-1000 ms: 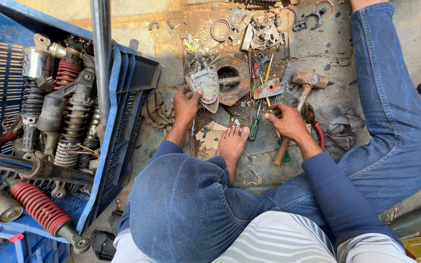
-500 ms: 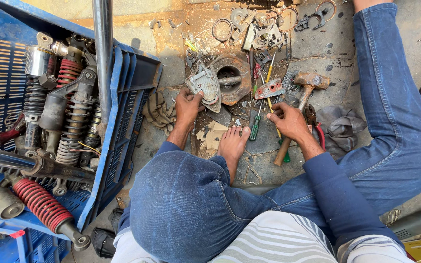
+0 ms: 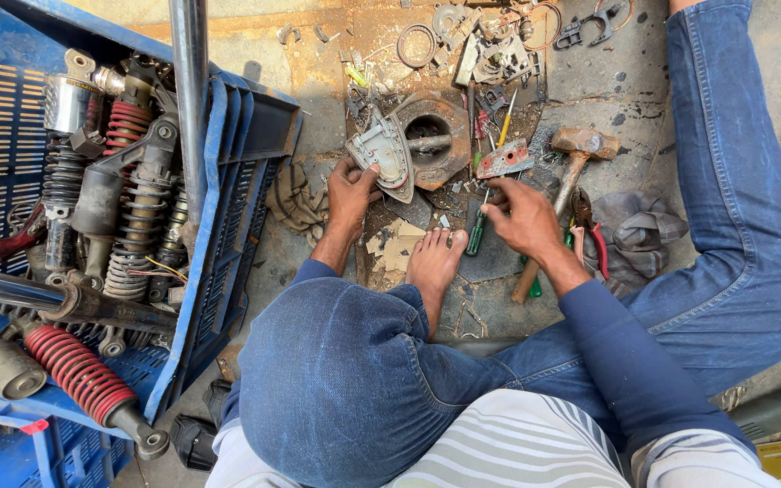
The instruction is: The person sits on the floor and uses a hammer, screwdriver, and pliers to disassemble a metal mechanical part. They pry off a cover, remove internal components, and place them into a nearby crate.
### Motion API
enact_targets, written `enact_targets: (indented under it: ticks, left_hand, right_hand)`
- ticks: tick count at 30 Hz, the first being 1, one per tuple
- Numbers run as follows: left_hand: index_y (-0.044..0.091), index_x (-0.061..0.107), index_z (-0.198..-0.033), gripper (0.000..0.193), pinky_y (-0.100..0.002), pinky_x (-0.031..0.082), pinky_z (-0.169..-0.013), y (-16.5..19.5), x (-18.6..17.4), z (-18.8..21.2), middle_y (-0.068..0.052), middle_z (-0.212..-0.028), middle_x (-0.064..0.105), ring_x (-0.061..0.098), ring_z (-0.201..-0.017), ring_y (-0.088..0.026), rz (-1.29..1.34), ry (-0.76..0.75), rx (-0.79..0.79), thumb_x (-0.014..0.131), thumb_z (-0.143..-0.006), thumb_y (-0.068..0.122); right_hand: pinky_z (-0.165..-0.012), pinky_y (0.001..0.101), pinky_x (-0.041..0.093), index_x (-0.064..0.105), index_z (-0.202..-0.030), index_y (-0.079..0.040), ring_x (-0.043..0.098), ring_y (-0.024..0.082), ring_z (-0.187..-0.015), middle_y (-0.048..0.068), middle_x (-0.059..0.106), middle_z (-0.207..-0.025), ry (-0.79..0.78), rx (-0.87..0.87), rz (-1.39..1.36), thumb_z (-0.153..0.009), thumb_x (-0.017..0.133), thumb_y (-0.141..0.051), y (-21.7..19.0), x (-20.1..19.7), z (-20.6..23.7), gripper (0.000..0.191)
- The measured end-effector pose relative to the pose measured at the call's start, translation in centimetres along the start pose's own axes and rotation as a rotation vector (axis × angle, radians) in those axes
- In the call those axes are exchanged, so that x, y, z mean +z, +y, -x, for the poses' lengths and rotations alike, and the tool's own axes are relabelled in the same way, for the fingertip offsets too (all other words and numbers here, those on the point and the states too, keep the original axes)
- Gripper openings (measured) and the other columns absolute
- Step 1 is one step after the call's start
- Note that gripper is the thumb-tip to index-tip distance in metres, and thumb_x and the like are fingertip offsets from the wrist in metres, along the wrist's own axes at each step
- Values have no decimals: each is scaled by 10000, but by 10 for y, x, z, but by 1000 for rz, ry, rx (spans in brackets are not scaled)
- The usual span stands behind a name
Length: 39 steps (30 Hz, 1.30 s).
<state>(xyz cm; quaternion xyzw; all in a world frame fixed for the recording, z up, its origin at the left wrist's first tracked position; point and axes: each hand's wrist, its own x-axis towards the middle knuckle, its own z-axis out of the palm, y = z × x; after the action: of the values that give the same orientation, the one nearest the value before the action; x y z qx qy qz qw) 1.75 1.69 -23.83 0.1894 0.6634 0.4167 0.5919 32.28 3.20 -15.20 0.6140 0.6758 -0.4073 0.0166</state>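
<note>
I sit on the ground with my bare foot (image 3: 433,262) between my hands. My left hand (image 3: 350,192) grips the lower edge of a grey triangular metal cover (image 3: 381,154), which leans against a round rusty housing (image 3: 433,140). My right hand (image 3: 524,219) rests palm down, with its fingertips bunched at the shaft of a green-handled screwdriver (image 3: 478,233) on the floor. Whether the fingers pinch the shaft is unclear. A wooden-handled hammer (image 3: 576,149) lies just right of that hand.
A blue plastic crate (image 3: 228,226) at the left holds several shock absorbers with red and grey springs (image 3: 79,370). A steel tube (image 3: 190,81) stands by it. Rings, brackets and small tools litter the floor at the top (image 3: 499,45). A grey rag (image 3: 639,230) lies at the right.
My right hand has shifted a little to the left, bringing its fingertips to the screwdriver's shaft. My left hand stays on the grey cover.
</note>
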Motion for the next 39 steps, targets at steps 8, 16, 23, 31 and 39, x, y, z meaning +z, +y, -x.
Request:
enact_targets:
  ticks: [8,16,23,31,39]
  left_hand:
    - [-43,523,-1280,421,-343,629,-757,1,-3,5,-153,-1037,755,738,-896,-200,34,-36,42,715,-941,116]
    - [-14,631,-1221,381,-365,593,-772,8,-17,19,-159,-1021,765,749,-850,-245,-707,160,206,657,-872,136]
    - [-31,650,-1042,387,-450,596,-739,0,-11,17,-214,-961,729,727,-815,-343,-1380,70,419,785,-794,235]
    - [17,704,-1126,285,-357,551,-715,-10,-16,26,-110,-891,754,682,-728,-206,-713,70,209,735,-883,161]
    - [27,706,-1147,233,-288,575,-726,-20,-39,82,-49,-928,748,691,-786,-109,-573,145,223,714,-931,114]
  right_hand:
    - [-730,521,561,296,-1615,-312,698,412,-891,199,653,-1093,-110,-278,319,-950,674,-481,-90,28,-30,783]
    - [-771,529,561,244,-1629,-335,693,429,-913,209,646,-1090,-159,-257,331,-920,700,-474,-89,34,-37,855]
    - [-813,523,558,206,-1626,-359,684,421,-950,204,650,-1120,-196,-249,323,-908,727,-402,-86,37,-39,888]
    - [-814,522,549,156,-1634,-374,686,411,-960,194,680,-1089,-245,-232,281,-927,736,-343,-75,33,-40,915]
    - [-829,523,544,130,-1636,-387,687,409,-980,198,702,-1080,-280,-216,256,-920,733,-350,-72,30,-42,937]
